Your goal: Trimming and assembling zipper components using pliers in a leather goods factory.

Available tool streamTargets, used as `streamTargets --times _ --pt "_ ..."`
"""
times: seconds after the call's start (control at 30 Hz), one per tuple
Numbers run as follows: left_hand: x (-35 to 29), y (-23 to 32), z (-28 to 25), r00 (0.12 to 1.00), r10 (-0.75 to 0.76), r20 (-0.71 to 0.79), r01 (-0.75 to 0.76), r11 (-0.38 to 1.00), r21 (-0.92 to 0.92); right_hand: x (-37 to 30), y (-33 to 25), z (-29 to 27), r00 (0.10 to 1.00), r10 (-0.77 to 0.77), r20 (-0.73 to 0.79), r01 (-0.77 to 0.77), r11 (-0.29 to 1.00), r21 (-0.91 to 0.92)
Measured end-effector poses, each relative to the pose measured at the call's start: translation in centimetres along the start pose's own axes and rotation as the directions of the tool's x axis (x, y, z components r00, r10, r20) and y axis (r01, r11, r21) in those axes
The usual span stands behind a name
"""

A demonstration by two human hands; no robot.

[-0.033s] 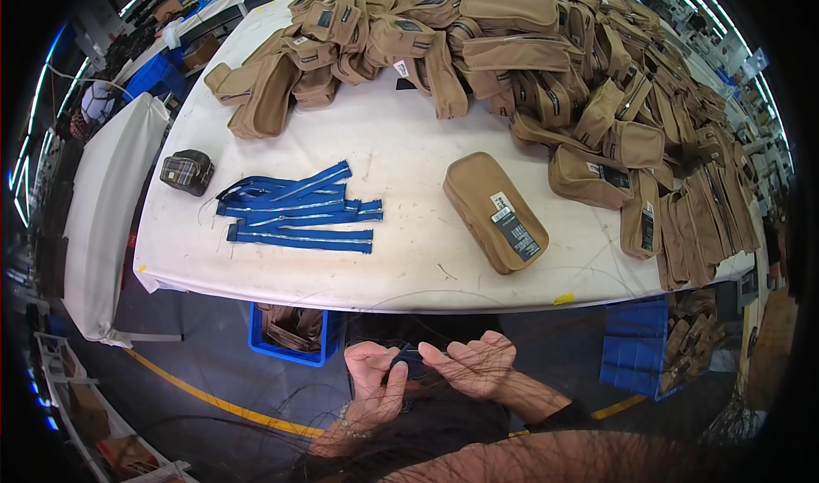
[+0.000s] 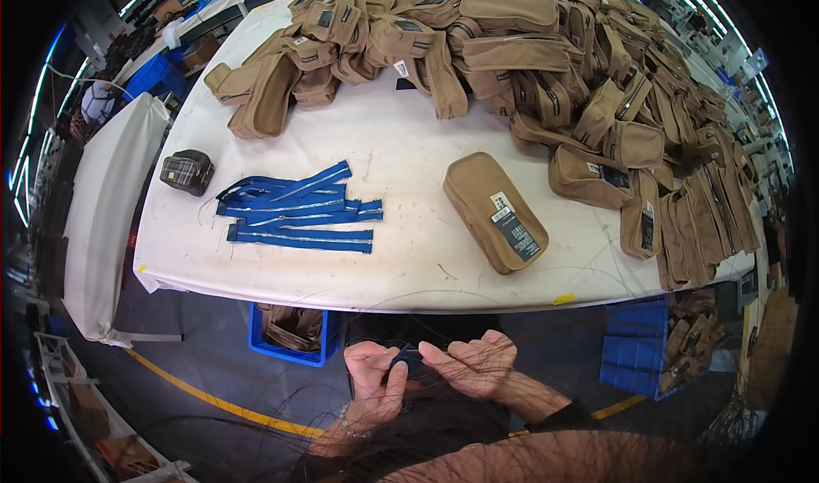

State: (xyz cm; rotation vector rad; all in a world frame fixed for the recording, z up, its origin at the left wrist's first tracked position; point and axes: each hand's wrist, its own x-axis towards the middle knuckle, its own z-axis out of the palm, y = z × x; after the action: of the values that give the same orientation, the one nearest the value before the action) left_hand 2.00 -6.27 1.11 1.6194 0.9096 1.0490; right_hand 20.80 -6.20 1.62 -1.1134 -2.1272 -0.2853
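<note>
Nearside of table (image 2: pixel 401 274), dark blue strip (image 2: pixel 411 357) runs roughly crosswise, left part pinched in left hand (image 2: pixel 375 377), right end at together-pressed fingertips of right hand (image 2: pixel 476 367).

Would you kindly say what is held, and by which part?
The left hand pinches a dark blue piece beside the right hand; by which part cannot be told.
</note>
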Motion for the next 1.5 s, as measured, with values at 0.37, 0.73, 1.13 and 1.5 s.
streamTargets --times 0.37,0.73,1.13,1.5 --pt "-0.7 -0.7 0.6 0.985 -0.053 -0.162 0.056 0.998 0.017 0.4 -0.5 0.2 0.992 0.096 -0.080 -0.093 0.995 0.034" --pt "-0.2 -0.6 0.5 0.997 0.040 -0.069 -0.048 0.992 -0.119 0.6 -0.5 0.0 0.995 0.068 -0.069 -0.068 0.998 0.001" --pt "-0.9 -1.7 0.0 0.996 0.066 -0.057 -0.058 0.990 0.124 0.5 0.0 -0.1 0.998 -0.044 -0.034 0.041 0.995 -0.088" --pt "-0.6 -1.6 0.1 0.998 0.058 0.015 -0.059 0.998 0.031 0.0 -0.2 0.2 0.999 0.047 -0.001 -0.047 0.999 0.012"
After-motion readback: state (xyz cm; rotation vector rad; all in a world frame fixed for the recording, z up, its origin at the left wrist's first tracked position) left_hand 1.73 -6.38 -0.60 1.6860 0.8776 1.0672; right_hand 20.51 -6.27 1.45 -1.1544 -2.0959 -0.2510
